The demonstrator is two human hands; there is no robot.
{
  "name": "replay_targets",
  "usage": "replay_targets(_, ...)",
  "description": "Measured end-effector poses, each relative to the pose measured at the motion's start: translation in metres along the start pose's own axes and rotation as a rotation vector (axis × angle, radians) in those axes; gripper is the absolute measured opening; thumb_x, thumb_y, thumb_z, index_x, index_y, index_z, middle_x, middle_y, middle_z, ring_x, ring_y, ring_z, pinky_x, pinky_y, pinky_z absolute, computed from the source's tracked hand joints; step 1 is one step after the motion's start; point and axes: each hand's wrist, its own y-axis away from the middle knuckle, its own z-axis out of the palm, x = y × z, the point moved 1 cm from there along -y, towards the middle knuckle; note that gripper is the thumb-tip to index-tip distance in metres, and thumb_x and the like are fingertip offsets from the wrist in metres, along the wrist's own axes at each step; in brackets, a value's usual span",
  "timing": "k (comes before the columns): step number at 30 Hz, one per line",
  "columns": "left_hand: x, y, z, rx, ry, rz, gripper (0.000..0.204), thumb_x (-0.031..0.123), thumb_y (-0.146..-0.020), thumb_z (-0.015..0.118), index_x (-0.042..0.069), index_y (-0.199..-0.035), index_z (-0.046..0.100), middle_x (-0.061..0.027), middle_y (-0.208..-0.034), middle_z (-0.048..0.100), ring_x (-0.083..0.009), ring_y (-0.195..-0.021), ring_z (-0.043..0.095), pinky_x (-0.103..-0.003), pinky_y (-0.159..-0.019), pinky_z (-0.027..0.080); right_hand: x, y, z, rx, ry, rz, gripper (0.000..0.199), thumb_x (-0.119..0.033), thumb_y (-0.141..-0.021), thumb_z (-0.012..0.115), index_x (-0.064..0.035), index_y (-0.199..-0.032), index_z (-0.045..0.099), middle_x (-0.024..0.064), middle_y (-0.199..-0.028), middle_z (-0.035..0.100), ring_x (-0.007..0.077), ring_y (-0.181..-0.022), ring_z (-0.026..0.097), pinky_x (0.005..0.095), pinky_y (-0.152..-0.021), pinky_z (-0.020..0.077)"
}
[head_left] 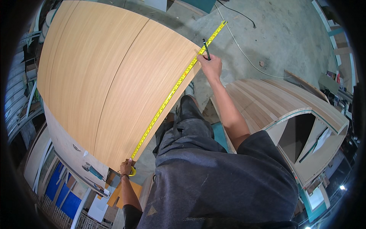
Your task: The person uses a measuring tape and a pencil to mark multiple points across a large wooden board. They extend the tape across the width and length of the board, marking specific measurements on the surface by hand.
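- Fingers of the left hand (126, 167) curl around a yellow tape case (133, 171), mostly hidden behind the hand.
- Right hand (210, 65) pinches a dark pencil (206, 49) at the wood panel (110, 72) edge.
- Tape blade (176, 88) runs along that edge, between both hands.

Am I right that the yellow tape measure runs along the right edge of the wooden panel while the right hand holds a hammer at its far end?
Not quite: the head view shows the right hand holding a dark pen, not a hammer. The yellow tape measure does run along the wooden panel's right edge.
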Motion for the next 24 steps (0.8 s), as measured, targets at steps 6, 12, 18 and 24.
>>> replay_targets(6,0.019,0.010,-0.006,0.008,-0.043,-0.021,0.058,0.057,-0.094,0.057,0.004,-0.076,0.074,-0.0055,-0.067,0.068,-0.0165,-0.066,0.066,-0.034,-0.064,0.051,-0.002,0.002,-0.001,0.007,0.003,0.009,0.033,-0.035,-0.072,0.073,-0.0027,-0.078,0.071,0.0133,-0.067,0.067,0.0280,-0.065,0.066,0.0405,-0.064,0.0488)
replay_targets(12,0.004,0.002,-0.002,0.024,-0.036,-0.039,0.056,0.055,-0.094,0.059,0.004,-0.078,0.075,-0.0072,-0.067,0.069,-0.0172,-0.066,0.067,-0.034,-0.064,0.051,-0.001,0.000,0.000,-0.002,0.030,0.004,0.034,-0.036,-0.072,0.072,-0.0032,-0.079,0.071,0.0136,-0.068,0.067,0.0285,-0.067,0.067,0.0403,-0.065,0.0492)
replay_targets(18,0.000,-0.001,0.001,0.013,0.004,-0.005,0.055,0.054,-0.095,0.058,0.004,-0.079,0.075,-0.0077,-0.067,0.069,-0.0180,-0.065,0.067,-0.034,-0.064,0.051,-0.002,0.000,0.000,-0.012,0.038,0.007,0.033,-0.036,-0.072,0.072,-0.0037,-0.079,0.072,0.0141,-0.069,0.068,0.0296,-0.068,0.067,0.0406,-0.066,0.0494)
replay_targets(24,-0.003,-0.002,0.002,0.023,0.017,-0.015,0.059,0.056,-0.094,0.057,0.002,-0.077,0.073,-0.0077,-0.065,0.067,-0.0177,-0.063,0.065,-0.034,-0.063,0.050,0.000,-0.002,0.000,-0.013,0.056,-0.014,0.034,-0.036,-0.073,0.072,-0.0035,-0.079,0.072,0.0137,-0.068,0.067,0.0286,-0.066,0.066,0.0400,-0.065,0.0494)
